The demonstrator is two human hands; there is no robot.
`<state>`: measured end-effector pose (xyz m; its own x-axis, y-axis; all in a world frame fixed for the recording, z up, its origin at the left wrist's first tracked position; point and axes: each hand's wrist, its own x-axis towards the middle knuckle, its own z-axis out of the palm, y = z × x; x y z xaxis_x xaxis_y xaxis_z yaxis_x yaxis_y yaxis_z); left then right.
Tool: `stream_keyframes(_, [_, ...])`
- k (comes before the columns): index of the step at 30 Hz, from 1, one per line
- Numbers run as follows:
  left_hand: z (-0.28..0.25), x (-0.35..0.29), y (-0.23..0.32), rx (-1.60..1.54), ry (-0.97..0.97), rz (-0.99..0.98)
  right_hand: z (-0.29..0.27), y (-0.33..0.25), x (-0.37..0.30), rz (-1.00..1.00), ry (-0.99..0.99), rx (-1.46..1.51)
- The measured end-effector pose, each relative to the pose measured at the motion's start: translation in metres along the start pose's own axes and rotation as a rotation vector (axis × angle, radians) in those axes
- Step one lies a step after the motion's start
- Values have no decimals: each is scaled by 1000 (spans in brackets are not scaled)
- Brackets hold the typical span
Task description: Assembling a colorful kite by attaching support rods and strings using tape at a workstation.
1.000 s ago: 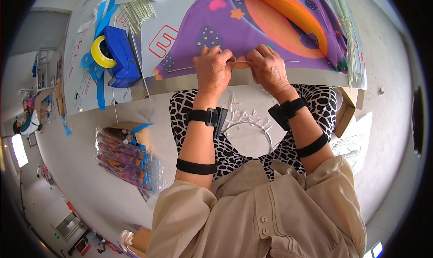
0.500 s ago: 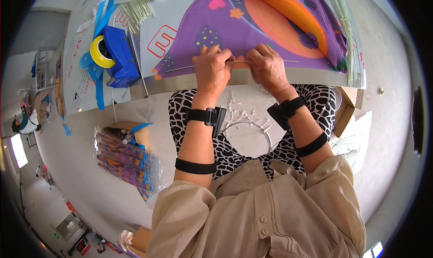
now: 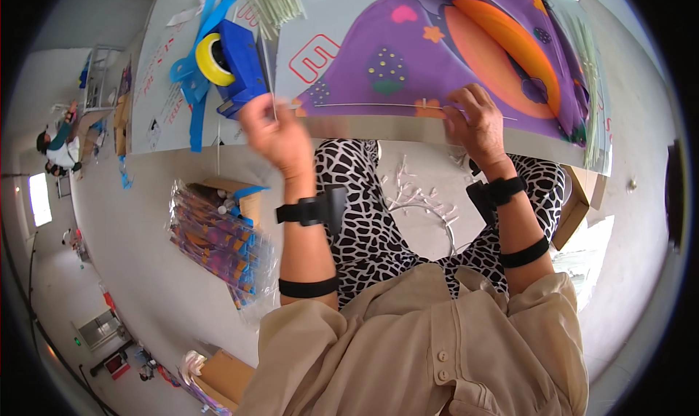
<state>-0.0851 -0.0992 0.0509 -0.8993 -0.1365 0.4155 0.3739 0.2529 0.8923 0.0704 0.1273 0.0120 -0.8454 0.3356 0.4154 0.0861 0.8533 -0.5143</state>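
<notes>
A purple printed fabric piece (image 3: 349, 63) with an orange crescent lies on the table, its near edge along the table's front. A thin white rod (image 3: 364, 105) runs along that edge, with a small pale piece (image 3: 424, 103) across it. My right hand (image 3: 478, 127) rests at the edge, fingers curled in a pinch over the rod. My left hand (image 3: 280, 139) is raised at the fabric's left corner, in front of the blue tape dispenser (image 3: 244, 63). Motion smears its fingers, so whether it holds anything is unclear. The dispenser carries a yellow roll of tape (image 3: 215, 59).
Blue ribbon strips (image 3: 195, 81) and a bundle of pale thin rods (image 3: 280, 5) lie at the back left. More rods (image 3: 585, 74) line the table's right side. Bagged printed fabric (image 3: 218, 234) sits on the floor at left. An open cardboard box (image 3: 579, 205) stands at right.
My left hand has left the middle of the fabric edge and moved left toward the tape dispenser. My right hand stays at the rod. The whole view has shifted, carrying the table rightward.
</notes>
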Motion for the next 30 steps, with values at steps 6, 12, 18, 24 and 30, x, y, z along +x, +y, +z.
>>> stream_keyframes(6, [-82,111,-41,215,-18,-354,0,-31,8,-17,41,82])
stream_keyframes(12, [-81,150,-46,314,-242,-685,23,-90,7,-50,-85,311])
stream_keyframes(18, [-88,162,-56,-66,-163,-845,114,-175,26,179,-568,653])
stream_keyframes(24, [-82,154,-42,-153,-233,-921,164,-222,46,1362,-539,1220])
stream_keyframes(30, [-82,150,-34,-241,-231,-923,155,-229,41,1274,-470,1343])
